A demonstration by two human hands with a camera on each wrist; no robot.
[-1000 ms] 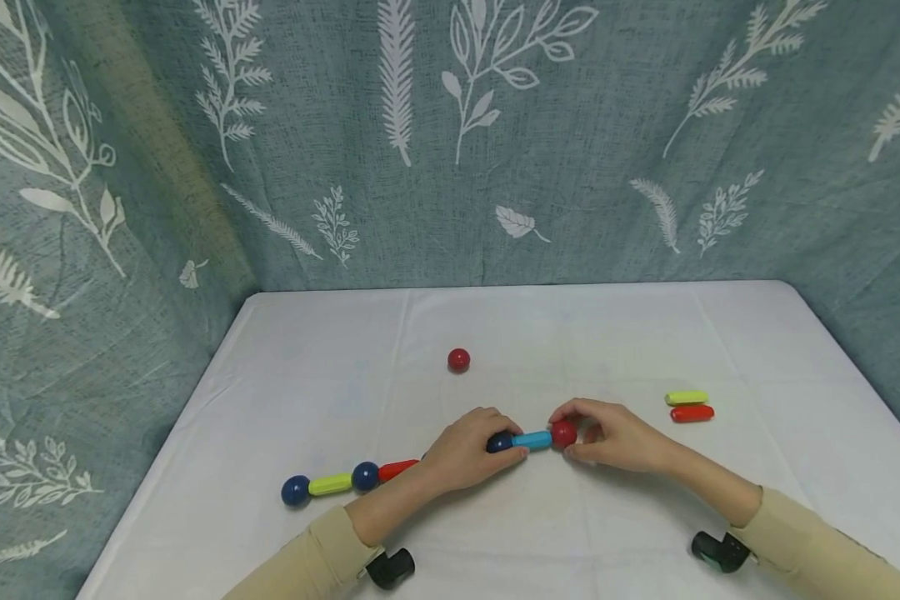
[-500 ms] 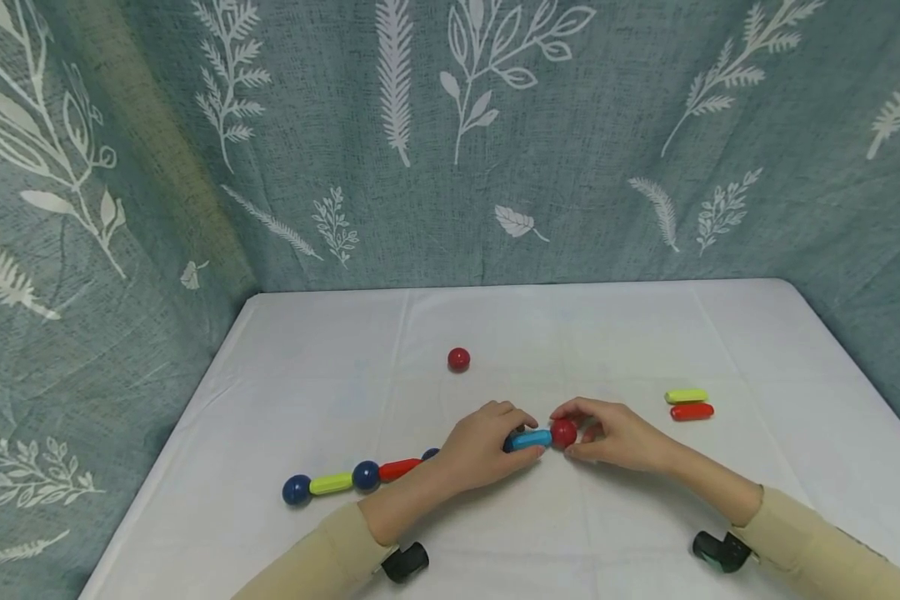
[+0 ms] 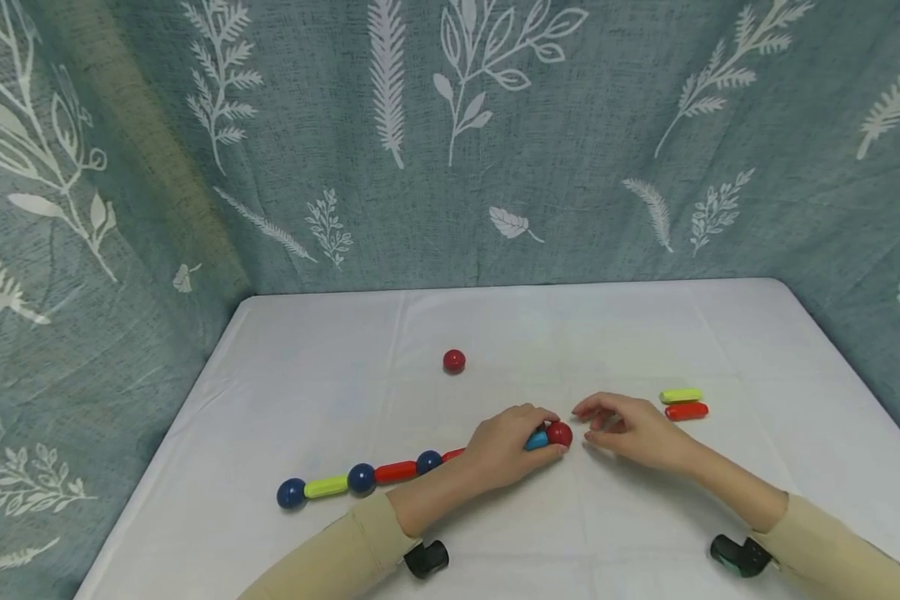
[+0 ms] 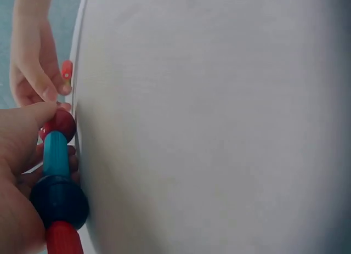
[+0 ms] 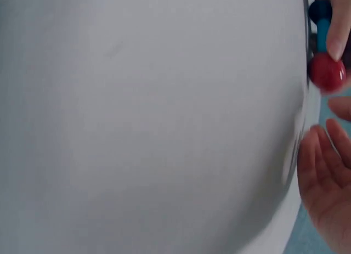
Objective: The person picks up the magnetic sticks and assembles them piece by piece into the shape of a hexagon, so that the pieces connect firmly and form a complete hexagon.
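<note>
A chain of dark blue balls joined by coloured rods runs across the white table from the left. Its right end is a light blue rod capped by a red ball. My left hand holds this end, thumb and fingers at the red ball and rod; its palm covers part of the chain in the head view. Just right of the red ball, my right hand is apart from it, fingers loosely bent and holding nothing. The right wrist view shows a gap between that hand and the red ball.
A loose red ball lies farther back, left of my hands. To the right, a yellow-green rod and a red rod lie side by side. A patterned green curtain hangs behind the table.
My right hand has let go of the red ball and drawn back to the right. My left hand has slid rightward along the chain to the red ball, uncovering more of the chain behind it.
</note>
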